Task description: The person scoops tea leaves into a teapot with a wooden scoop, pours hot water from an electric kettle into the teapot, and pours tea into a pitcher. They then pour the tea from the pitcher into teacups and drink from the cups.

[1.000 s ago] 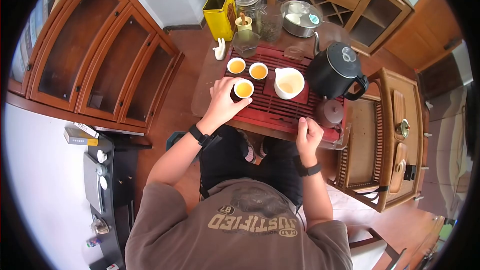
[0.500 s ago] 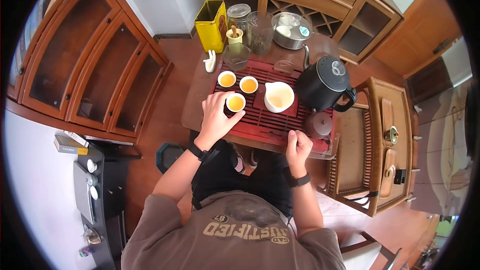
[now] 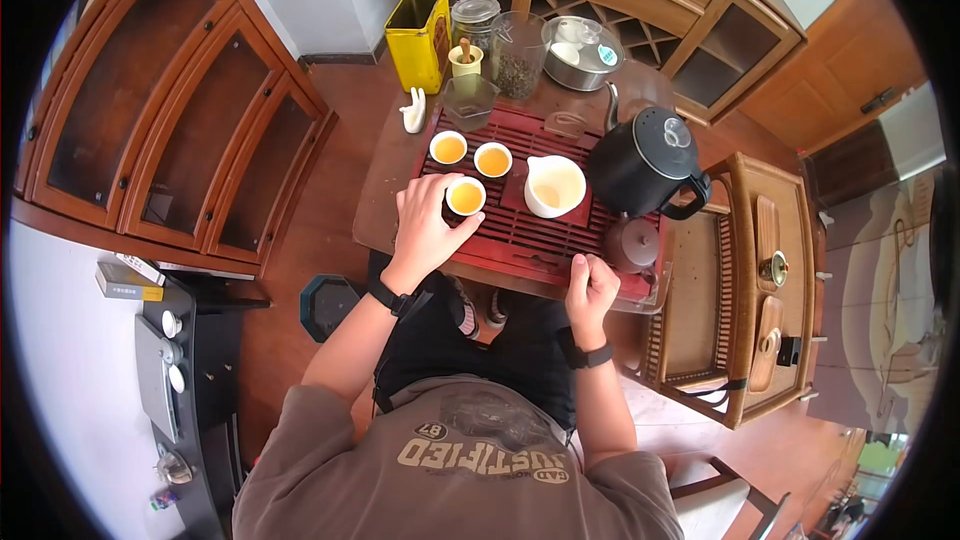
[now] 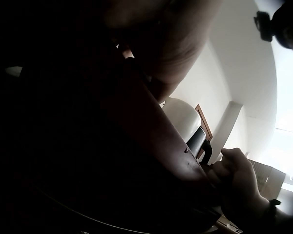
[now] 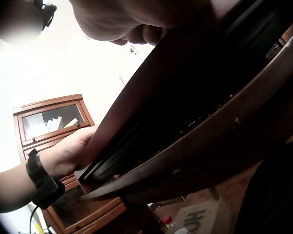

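Note:
In the head view my left hand (image 3: 422,230) pinches a small white teacup (image 3: 466,197) of amber tea between thumb and fingers, at the left front of the red slatted tea tray (image 3: 510,257). Behind it stand two more filled teacups, one at the left (image 3: 448,148) and one nearer the middle (image 3: 493,160). To their right is a white pouring pitcher (image 3: 555,187). My right hand (image 3: 592,292) rests by the tray's front edge, fingers curled into a fist with nothing visible in it. Just past it sits a brown clay teapot (image 3: 633,244). The left wrist view is mostly dark.
A black kettle (image 3: 650,160) stands at the tray's right. Along the back are a clear glass bowl (image 3: 470,102), a white hand figurine (image 3: 413,111), a yellow tin (image 3: 418,40), glass jars (image 3: 519,58) and a round metal pan (image 3: 583,55). A wicker cart (image 3: 736,290) flanks the table.
The head view has shifted, so the whole scene sits further left in it. My left hand keeps its pinch on the teacup by the tray's left front. The right fist stays by the front edge.

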A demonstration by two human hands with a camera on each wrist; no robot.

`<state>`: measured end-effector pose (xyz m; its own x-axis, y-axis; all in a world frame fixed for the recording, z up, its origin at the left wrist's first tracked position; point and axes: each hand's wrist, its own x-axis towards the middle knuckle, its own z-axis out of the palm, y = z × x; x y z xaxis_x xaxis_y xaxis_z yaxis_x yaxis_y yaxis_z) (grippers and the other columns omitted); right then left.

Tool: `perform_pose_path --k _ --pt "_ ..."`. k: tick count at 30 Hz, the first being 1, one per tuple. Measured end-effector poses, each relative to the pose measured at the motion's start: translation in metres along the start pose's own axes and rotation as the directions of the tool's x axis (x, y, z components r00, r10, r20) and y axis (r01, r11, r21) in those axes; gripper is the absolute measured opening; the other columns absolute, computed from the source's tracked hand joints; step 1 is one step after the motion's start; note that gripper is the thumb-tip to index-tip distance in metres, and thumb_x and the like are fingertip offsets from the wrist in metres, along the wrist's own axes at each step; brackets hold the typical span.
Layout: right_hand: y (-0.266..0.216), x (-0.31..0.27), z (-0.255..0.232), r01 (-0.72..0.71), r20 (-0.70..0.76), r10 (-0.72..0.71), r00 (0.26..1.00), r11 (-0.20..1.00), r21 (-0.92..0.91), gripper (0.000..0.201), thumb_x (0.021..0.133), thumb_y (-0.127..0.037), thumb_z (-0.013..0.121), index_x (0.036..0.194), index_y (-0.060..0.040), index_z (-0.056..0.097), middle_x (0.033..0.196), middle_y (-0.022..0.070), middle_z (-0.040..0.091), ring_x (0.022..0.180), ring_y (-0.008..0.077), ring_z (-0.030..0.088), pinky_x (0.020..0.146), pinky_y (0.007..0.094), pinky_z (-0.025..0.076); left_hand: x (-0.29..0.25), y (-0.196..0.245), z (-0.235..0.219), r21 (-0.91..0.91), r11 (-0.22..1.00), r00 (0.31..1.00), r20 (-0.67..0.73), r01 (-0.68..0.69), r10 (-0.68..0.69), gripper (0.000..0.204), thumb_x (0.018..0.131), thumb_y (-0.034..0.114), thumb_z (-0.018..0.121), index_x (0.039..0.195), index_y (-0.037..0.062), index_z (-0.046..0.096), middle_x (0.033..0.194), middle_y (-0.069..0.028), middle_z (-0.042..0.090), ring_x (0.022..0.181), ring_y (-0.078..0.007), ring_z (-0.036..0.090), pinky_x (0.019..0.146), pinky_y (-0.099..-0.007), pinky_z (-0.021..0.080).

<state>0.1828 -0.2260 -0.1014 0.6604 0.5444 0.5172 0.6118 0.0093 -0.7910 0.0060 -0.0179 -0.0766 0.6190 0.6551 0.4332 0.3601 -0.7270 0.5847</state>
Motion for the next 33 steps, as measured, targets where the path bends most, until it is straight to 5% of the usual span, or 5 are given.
perform_pose_path --k 9,11,33 --pt "-0.0003 -0.0005 0.0003 0.004 -0.002 -0.004 1.000 1.000 0.005 0.034 0.095 -0.001 0.066 0.067 0.0007 0.047 0.059 0.0131 0.044 0.051 0.0270 0.042 0.052 0.0384 0.034 0.0006 -0.0013 0.0021 0.021 0.999 0.999 -0.034 -0.031 0.032 0.055 0.078 0.026 0.087 0.124 0.0094 0.061 0.120 -0.0067 0.066 0.116 -0.0299 0.057 0.096 -0.0439 0.040" --pt "0.0031 -0.0019 0.0011 0.004 0.001 -0.004 1.000 1.000 0.025 0.036 0.101 -0.006 0.061 0.069 -0.0002 0.045 0.061 0.0058 0.040 0.055 0.0155 0.036 0.053 0.0336 0.031 0.0010 -0.0009 0.0022 0.020 0.999 0.998 -0.041 -0.037 0.038 0.055 0.078 0.026 0.087 0.124 0.0094 0.061 0.120 -0.0065 0.066 0.116 -0.0297 0.057 0.096 -0.0438 0.040" --pt "0.0076 -0.0023 0.0020 0.018 0.003 -0.018 1.000 1.000 0.012 0.036 0.101 -0.004 0.061 0.068 -0.0002 0.045 0.061 0.0064 0.041 0.055 0.0162 0.037 0.054 0.0339 0.031 0.0011 0.0002 0.0004 0.004 1.000 1.000 -0.018 -0.016 0.016 0.056 0.079 0.026 0.087 0.126 0.0097 0.061 0.123 -0.0067 0.066 0.118 -0.0300 0.057 0.099 -0.0440 0.038"
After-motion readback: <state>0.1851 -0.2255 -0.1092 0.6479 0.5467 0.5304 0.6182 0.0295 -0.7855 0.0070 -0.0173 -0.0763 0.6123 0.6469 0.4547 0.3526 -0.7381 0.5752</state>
